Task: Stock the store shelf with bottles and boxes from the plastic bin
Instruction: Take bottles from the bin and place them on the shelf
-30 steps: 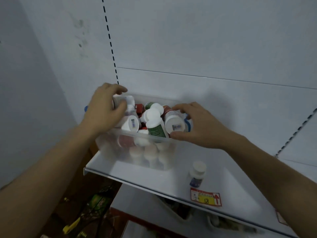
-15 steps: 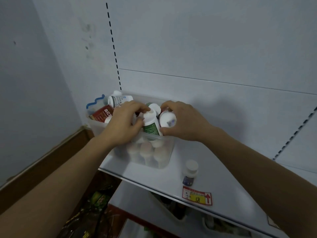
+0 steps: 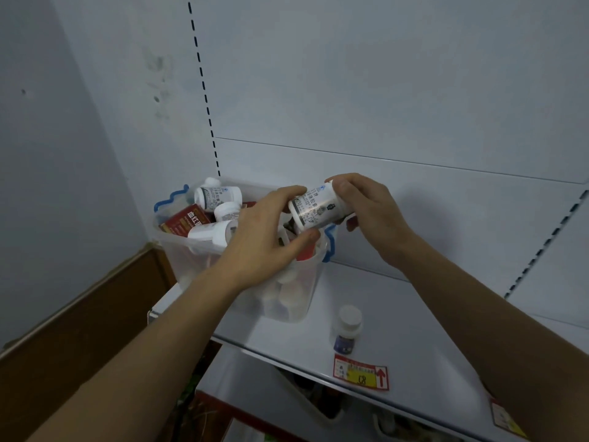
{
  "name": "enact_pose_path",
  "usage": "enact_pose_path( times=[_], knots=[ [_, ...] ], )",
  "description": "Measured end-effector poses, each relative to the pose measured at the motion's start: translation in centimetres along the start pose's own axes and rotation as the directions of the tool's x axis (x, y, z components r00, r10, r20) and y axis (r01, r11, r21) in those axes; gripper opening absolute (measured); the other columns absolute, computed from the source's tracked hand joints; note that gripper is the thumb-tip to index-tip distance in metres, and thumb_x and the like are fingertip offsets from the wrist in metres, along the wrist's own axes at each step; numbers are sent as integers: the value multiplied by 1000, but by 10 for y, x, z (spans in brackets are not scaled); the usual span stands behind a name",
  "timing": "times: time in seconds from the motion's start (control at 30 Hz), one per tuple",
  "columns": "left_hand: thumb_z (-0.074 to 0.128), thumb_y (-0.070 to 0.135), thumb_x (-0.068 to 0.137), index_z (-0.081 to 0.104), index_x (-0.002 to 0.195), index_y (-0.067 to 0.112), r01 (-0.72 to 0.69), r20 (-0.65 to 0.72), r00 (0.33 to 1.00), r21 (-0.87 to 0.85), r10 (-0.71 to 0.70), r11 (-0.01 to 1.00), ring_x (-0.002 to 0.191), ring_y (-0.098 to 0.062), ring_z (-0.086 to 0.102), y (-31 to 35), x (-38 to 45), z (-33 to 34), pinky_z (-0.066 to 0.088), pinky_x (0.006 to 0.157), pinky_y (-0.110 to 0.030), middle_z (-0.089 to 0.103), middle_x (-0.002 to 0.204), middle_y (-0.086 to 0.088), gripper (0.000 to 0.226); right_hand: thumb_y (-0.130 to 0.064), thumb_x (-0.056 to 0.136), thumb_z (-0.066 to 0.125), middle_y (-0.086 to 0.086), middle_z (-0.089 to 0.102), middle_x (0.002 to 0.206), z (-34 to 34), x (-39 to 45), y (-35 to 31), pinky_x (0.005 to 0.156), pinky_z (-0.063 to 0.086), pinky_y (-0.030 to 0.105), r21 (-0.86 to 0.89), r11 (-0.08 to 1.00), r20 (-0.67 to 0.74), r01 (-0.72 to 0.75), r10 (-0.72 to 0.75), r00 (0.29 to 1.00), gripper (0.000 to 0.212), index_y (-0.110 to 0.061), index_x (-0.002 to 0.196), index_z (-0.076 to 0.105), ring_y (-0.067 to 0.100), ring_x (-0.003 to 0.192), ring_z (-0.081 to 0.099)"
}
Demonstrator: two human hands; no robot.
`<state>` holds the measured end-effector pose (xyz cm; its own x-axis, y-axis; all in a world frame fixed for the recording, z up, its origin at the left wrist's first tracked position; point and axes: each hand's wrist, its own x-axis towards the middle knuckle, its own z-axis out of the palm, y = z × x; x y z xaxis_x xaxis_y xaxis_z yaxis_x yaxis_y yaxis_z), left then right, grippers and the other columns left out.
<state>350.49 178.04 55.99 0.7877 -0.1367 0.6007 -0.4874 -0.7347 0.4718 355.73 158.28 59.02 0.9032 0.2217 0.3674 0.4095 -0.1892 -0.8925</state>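
Both hands, the left hand [image 3: 267, 237] and right hand [image 3: 366, 212], grip one white pill bottle [image 3: 318, 208] above the plastic bin [image 3: 299, 301] at the shelf's [image 3: 414, 339] left end. Only one small bottle [image 3: 348, 328] stands near the front edge; the bin looks full, so most stocking remains.

Red-and-yellow paper price tag [image 3: 361, 372] stuck on the front edge, brown wooden panel [image 3: 79, 330] way off left of it.

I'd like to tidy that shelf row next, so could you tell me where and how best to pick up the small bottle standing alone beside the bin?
Take the small bottle by its white cap and shoulder, coming from above or from the open right front. It stands upright on the shelf, apart from the bin, so nothing blocks a pinch across its round sides.
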Motion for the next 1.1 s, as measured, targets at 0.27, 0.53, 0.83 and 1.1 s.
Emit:
enact_pose_path(
  times=[0.27, 0.53, 0.83, 1.1],
  knots=[
    [67, 44, 91, 50, 140, 34, 81, -161, 980, -213, -117, 974, 98, -6, 62, 16, -14, 20, 56, 79, -27, 61, 122, 12, 53, -27, 106, 50, 8, 71, 97, -16, -13, 4, 60, 48, 29, 53, 998, 31, 22, -24, 999, 24, -19, 118, 68, 13, 71, 61],
    [79, 21, 88, 55, 135, 25, 173, -107, 961, -482, -253, 859, 99, -16, 71, 25, -31, 37, 62, 79, -41, 65, 124, 9, 53, -26, 106, 49, -5, 73, 102, -15, -25, 14, 63, 52, 29, 83, 996, -18, -20, 21, 1000, 25, -22, 120, 70, 9, 81, 63],
    [74, -2, 85, 53, 123, 13, 143, -288, 868, -636, -406, 758, 100, -16, 73, 13, -44, 5, 63, 78, -33, 66, 118, 8, 46, -28, 106, 49, 0, 70, 105, 18, 11, 7, 69, 54, 27, -27, 999, 47, -17, 19, 999, 23, -23, 114, 69, 9, 84, 66],
    [86, 32, 65, 51, 120, 17, 215, -337, 674, -762, -657, 611, 105, -32, 71, -31, -58, -38, 59, 87, -56, 66, 121, -9, 67, -18, 99, 55, 9, 54, 139, 110, 108, -10, 87, 39, 27, -520, 822, 404, 233, -3, 915, 41, -20, 140, 52, 21, 114, 56]
  ],
)
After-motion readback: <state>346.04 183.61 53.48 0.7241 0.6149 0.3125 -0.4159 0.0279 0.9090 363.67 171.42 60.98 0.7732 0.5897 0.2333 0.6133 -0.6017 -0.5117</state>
